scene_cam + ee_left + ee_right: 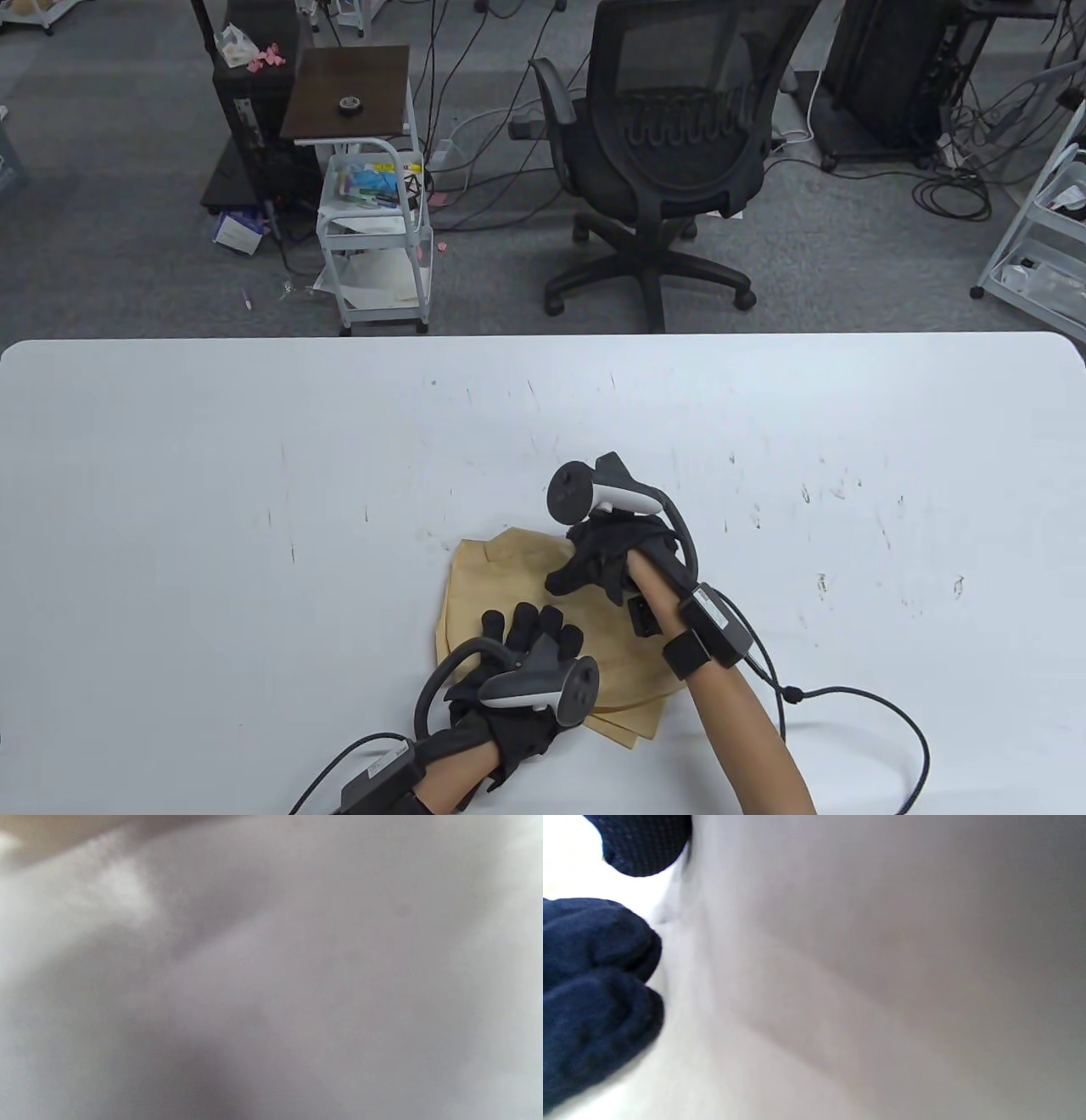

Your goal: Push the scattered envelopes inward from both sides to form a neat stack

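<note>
Several tan envelopes (509,577) lie overlapped in a loose pile on the white table (212,509), near its front middle. My left hand (530,632) rests flat on the pile's near left part, fingers spread and pointing away from me. My right hand (585,573) rests on the pile's far right part, fingers curled down onto the paper. A lower envelope's corner (624,730) sticks out at the near right. The left wrist view is a grey blur with a tan strip (51,832) at its top left. The right wrist view shows dark gloved fingers (594,984) against blurred white.
The table's far edge (543,338) runs across the middle of the table view. Beyond it on the floor stand a black office chair (662,153) and a small white cart (373,221). Cables (857,722) trail from my wrists across the near table.
</note>
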`<state>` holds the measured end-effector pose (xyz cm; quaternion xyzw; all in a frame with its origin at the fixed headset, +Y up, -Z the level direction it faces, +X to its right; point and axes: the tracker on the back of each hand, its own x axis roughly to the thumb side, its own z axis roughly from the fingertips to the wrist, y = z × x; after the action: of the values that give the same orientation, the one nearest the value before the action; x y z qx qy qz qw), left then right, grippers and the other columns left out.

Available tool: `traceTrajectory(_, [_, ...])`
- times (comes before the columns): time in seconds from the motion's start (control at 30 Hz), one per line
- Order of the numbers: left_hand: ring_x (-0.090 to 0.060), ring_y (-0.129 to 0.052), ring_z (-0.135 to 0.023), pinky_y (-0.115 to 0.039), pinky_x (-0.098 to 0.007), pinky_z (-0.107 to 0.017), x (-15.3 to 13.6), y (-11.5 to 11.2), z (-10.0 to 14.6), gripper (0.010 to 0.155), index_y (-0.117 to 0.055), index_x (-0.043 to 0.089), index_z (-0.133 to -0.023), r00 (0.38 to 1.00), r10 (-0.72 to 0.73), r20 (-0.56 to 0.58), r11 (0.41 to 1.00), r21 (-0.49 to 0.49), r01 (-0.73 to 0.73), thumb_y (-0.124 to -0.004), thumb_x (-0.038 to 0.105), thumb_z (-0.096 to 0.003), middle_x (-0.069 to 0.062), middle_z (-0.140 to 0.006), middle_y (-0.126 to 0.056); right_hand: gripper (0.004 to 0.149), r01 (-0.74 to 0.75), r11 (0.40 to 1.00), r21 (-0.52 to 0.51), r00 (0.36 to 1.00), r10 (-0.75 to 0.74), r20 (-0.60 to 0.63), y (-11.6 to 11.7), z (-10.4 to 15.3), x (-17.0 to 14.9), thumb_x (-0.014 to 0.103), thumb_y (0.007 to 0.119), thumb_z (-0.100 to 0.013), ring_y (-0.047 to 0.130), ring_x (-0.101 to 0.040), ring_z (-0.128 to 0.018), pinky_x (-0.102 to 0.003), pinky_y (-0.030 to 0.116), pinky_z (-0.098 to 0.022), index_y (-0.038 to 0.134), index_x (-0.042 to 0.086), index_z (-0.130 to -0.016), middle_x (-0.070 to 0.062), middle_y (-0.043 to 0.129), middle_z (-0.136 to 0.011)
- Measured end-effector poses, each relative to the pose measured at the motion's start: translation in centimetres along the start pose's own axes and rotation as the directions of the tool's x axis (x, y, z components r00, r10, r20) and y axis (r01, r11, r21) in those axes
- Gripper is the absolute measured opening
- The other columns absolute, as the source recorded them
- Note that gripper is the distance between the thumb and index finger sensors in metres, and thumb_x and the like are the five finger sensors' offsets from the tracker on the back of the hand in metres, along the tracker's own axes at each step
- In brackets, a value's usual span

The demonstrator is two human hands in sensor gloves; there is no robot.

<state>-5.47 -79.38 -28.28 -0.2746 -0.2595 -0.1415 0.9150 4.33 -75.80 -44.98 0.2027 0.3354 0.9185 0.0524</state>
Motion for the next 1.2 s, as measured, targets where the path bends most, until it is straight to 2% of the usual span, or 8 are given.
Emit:
traceTrajectory(0.2, [-0.051,0.004,-0.104,-0.012,-0.075,-0.073,0.0,0.0,0.1,0.087,0.011,0.013,-0.103,1.000,0.006,-0.017,1.000,0.000,-0.006,-0.036,0.057,-0.0441,-0.021,-0.108,0.014,0.065,-0.032,0.999,-0.017,0.999,0.031,-0.042,0.5,-0.1,1.0,0.050,0.072,-0.048,0.081,-0.043,-0.062,-0.071,0.058,-0.059,0.054,0.007,-0.094,-0.018,0.075,-0.077])
traceTrajectory(0.3, [-0.051,0.004,-0.104,-0.012,-0.075,-0.073,0.0,0.0,0.1,0.087,0.011,0.012,-0.103,1.000,0.011,-0.025,1.000,-0.002,-0.011,-0.035,0.057,-0.0440,-0.021,-0.108,0.014,0.058,-0.047,0.998,-0.048,0.999,0.045,-0.030,0.5,0.1,1.8,0.048,0.073,-0.048,0.062,-0.055,-0.077,-0.077,0.044,-0.062,0.064,0.010,-0.090,-0.030,0.052,-0.094])
traceTrajectory(0.43, [-0.052,0.004,-0.104,-0.012,-0.075,-0.073,0.0,0.0,0.1,0.087,0.011,0.012,-0.103,1.000,0.011,-0.030,1.000,0.002,-0.011,-0.035,0.057,-0.0441,-0.022,-0.108,0.014,0.059,-0.064,0.996,-0.069,0.998,0.065,0.012,0.2,0.6,2.5,0.048,0.073,-0.048,0.075,-0.058,-0.072,-0.076,0.058,-0.056,0.066,0.007,-0.091,-0.038,0.059,-0.096])
traceTrajectory(0.57, [-0.052,0.005,-0.104,-0.012,-0.075,-0.073,0.0,0.0,0.1,0.087,0.011,0.012,-0.102,0.999,0.007,-0.039,1.000,-0.005,-0.007,-0.035,0.057,-0.0439,-0.022,-0.108,0.014,0.067,-0.112,0.992,-0.065,0.993,0.115,0.031,0.2,0.8,3.0,0.052,0.071,-0.048,0.089,-0.046,-0.066,-0.065,0.071,-0.054,0.057,0.006,-0.095,-0.027,0.074,-0.090])
traceTrajectory(0.7, [-0.052,0.005,-0.104,-0.012,-0.075,-0.073,0.0,0.0,0.2,0.087,0.012,0.012,-0.102,0.999,0.002,-0.048,1.000,0.002,-0.002,-0.035,0.057,-0.0438,-0.022,-0.108,0.014,0.083,-0.009,1.000,-0.027,0.998,0.010,0.057,0.2,0.4,2.0,0.053,0.070,-0.049,0.091,-0.036,-0.063,-0.059,0.073,-0.054,0.044,-0.004,-0.102,-0.017,0.080,-0.082])
traceTrajectory(0.97, [-0.051,0.005,-0.104,-0.011,-0.075,-0.073,0.1,0.1,0.1,0.087,0.012,0.013,-0.102,0.998,-0.018,-0.053,1.000,0.001,0.018,-0.035,0.057,-0.0433,-0.021,-0.108,0.015,0.063,0.098,0.993,0.066,0.991,-0.103,0.089,0.4,0.0,1.1,0.051,0.071,-0.048,0.087,-0.039,-0.059,-0.067,0.065,-0.058,0.064,0.006,-0.092,-0.016,0.083,-0.075])
traceTrajectory(1.1, [-0.051,0.006,-0.104,-0.011,-0.075,-0.073,0.2,0.1,0.2,0.088,0.013,0.013,-0.102,0.997,-0.030,-0.067,1.000,0.007,0.031,-0.034,0.058,-0.0432,-0.021,-0.107,0.016,0.061,0.081,0.996,0.048,0.988,-0.087,0.131,0.1,0.4,1.6,0.048,0.074,-0.048,0.079,-0.047,-0.068,-0.074,0.053,-0.060,0.072,0.004,-0.090,-0.025,0.069,-0.088])
traceTrajectory(1.2, [-0.051,0.007,-0.103,-0.011,-0.075,-0.073,0.3,0.2,0.3,0.088,0.014,0.012,-0.101,0.995,-0.045,-0.086,0.999,0.012,0.046,-0.034,0.058,-0.0432,-0.022,-0.105,0.018,0.061,0.068,0.997,0.032,0.982,-0.072,0.176,-0.4,1.2,2.3,0.045,0.077,-0.048,0.085,-0.052,-0.069,-0.071,0.064,-0.057,0.072,0.002,-0.090,-0.034,0.075,-0.091])
